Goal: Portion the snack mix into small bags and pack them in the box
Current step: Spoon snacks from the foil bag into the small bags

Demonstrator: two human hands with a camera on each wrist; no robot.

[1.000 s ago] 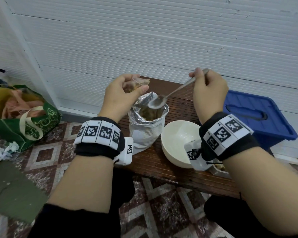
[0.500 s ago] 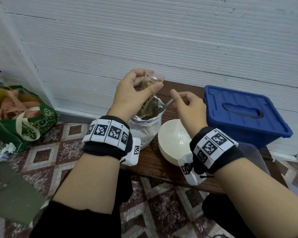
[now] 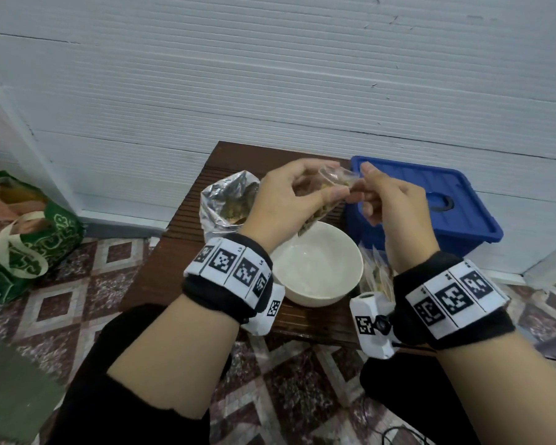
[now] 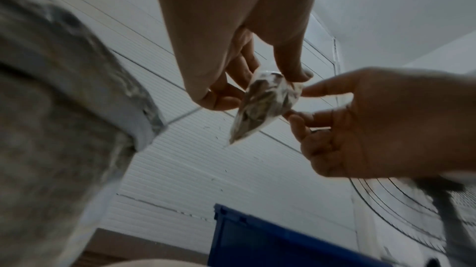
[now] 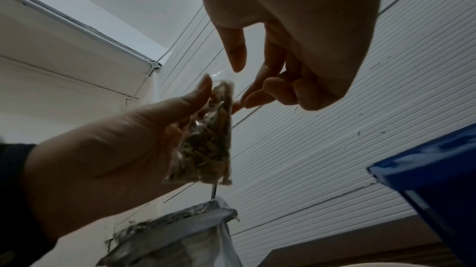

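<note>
foil bag point(image 3: 228, 203) left, white bowl point(image 3: 315, 268) below, blue box point(image 3: 430, 200) right

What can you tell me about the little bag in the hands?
The little bag is clear, thin plastic, and you can see brown and yellowish snack mix filling its lower part. Its top looks open. It hangs tilted in the air above the white bowl. The left hand pinches it near the top between thumb and fingers, and the right hand pinches the top edge from the other side. Nothing else touches it.

Small clear bag point(image 3: 326, 195) of snack mix point(image 5: 206, 145) hangs above white bowl point(image 3: 315, 268).
</note>
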